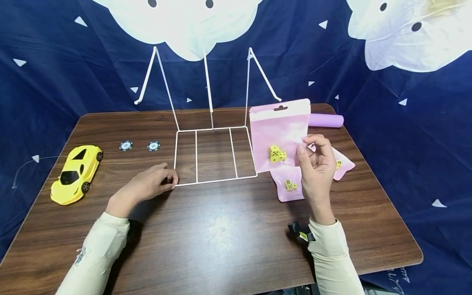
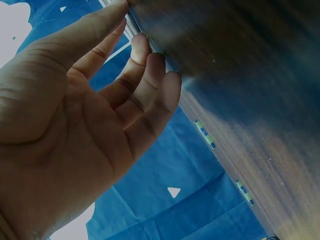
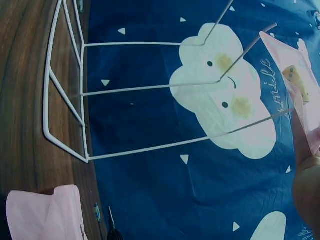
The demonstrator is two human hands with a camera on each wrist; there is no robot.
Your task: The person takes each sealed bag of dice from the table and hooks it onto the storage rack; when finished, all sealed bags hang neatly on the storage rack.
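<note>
Toy car (image 1: 75, 174): one, yellow, at the left side of the brown tabletop (image 1: 177, 246).
Chips: two round ones, a left chip (image 1: 125, 146) and a right chip (image 1: 153, 146), lying flat near each other between car and rack.
Left hand (image 1: 147, 185): thumb and forefinger pinch the near left corner of the rack's base.
White wire rack (image 1: 196, 155): one, standing on the tabletop; its base has two inner crossbars, and three uprights rise from the back.
Pink bags: three, each showing yellow dice; whether these are inside or printed cannot be told.
Raised bag (image 1: 280, 133): upright, just beside the rack's right side, hang slot at the top; its dice (image 1: 276, 153) seem to number three.
Flat bag (image 1: 284, 194): on the tabletop, partly hidden behind the raised one.
Right hand (image 1: 320, 174): thumb and fingers pinch the raised bag's right edge.
Purple cylinder (image 1: 326, 120): one, lying at the back, its left end hidden by the raised bag.
Third bag (image 1: 346, 164): farthest right, partly hidden by the right hand.
</note>
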